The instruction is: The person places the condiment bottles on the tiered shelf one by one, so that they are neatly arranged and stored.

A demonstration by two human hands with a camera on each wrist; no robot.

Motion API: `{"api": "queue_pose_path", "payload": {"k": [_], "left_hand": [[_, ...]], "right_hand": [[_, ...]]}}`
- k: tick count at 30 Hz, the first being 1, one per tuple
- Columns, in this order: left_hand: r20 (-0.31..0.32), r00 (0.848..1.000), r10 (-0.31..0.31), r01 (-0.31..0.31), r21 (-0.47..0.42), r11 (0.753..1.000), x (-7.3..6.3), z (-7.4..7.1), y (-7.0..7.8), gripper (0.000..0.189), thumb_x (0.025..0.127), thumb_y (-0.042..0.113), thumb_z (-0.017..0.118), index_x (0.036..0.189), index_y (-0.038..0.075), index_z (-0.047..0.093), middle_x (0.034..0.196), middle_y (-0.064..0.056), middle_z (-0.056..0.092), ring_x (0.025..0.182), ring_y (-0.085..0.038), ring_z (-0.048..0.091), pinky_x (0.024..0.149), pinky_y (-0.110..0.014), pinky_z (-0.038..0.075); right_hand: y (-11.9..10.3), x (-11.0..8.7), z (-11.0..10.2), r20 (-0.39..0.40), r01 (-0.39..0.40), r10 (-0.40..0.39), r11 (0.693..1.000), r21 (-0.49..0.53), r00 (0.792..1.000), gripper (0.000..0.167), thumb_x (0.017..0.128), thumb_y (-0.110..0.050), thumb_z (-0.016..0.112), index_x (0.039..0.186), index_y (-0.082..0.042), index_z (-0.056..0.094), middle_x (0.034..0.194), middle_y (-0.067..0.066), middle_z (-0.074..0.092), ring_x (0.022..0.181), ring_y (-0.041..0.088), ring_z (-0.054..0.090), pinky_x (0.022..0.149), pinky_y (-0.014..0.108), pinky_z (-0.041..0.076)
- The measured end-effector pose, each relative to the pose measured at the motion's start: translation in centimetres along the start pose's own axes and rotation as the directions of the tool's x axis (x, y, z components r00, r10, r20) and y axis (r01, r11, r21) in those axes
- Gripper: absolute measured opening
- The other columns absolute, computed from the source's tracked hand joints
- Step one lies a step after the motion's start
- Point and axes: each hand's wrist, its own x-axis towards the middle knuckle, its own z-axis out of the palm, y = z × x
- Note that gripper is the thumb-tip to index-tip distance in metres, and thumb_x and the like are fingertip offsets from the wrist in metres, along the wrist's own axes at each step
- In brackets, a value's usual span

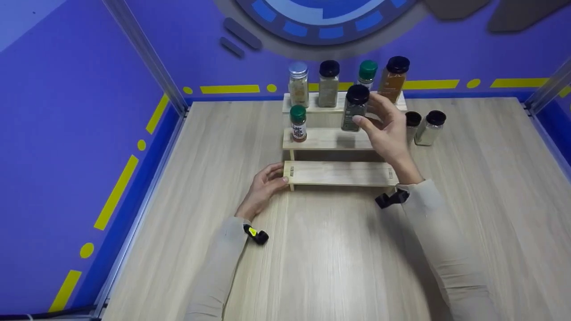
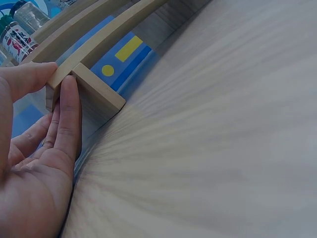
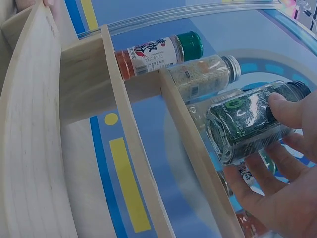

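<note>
My right hand (image 1: 389, 129) holds a glass spice jar (image 1: 355, 109) with a black lid and dark green contents, thumb on one side and fingers on the other. The jar hangs over the middle step of a three-step wooden spice rack (image 1: 341, 173), tilted slightly. In the right wrist view, the jar's (image 3: 247, 121) green label faces the camera. At the rack's lower left end, my left hand (image 1: 266, 187) grips the corner of the bottom step, and the left wrist view has its thumb and fingers around the wood (image 2: 99, 84). A green-capped spice bottle (image 1: 298, 124) stands at the middle step's left end.
On the top step stand a silver-lidded jar (image 1: 298, 84), a black-lidded jar (image 1: 328, 84), a green-capped bottle (image 1: 367, 71) and an orange-brown jar (image 1: 394, 80). Two black-lidded jars (image 1: 430, 128) sit on the table right of the rack, one partly behind my right hand. Blue panels (image 1: 250, 71) border the table.
</note>
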Motion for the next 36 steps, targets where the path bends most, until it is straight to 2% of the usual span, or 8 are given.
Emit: {"api": "queue_pose_path", "payload": {"k": [11,25,36], "left_hand": [[0.018,0.999,0.027,-0.027,0.001,1.0,0.2,0.0,-0.2,0.055,0.099,-0.003,0.069,0.15,-0.005,0.051,0.137,-0.017,0.061,0.112,-0.02,0.068,0.097,-0.031,0.063],[0.003,1.0,0.019,-0.019,0.005,1.0,0.1,-0.1,-0.2,0.057,0.098,-0.005,0.068,0.152,-0.007,0.049,0.141,-0.022,0.06,0.113,-0.021,0.068,0.101,-0.034,0.063],[0.01,1.0,0.013,-0.012,-0.006,1.0,0.0,0.0,-0.1,0.058,0.098,-0.005,0.068,0.153,-0.006,0.048,0.141,-0.021,0.059,0.112,-0.02,0.069,0.101,-0.035,0.063]], "right_hand": [[1.2,0.2,1.6,0.048,-0.044,0.044,0.999,-0.001,0.998,0.055,0.091,0.008,0.078,0.143,-0.001,0.064,0.136,0.011,0.072,0.116,0.019,0.07,0.101,0.037,0.062],[2.5,-0.1,3.5,0.07,-0.092,0.09,0.996,0.02,0.993,0.054,0.09,0.011,0.077,0.142,0.006,0.06,0.137,0.021,0.068,0.117,0.017,0.068,0.107,0.042,0.06],[3.2,-0.4,4.5,0.116,-0.132,0.13,0.991,0.014,0.985,0.055,0.093,0.01,0.075,0.145,0.005,0.059,0.137,0.022,0.067,0.121,0.025,0.066,0.109,0.045,0.058]]}}
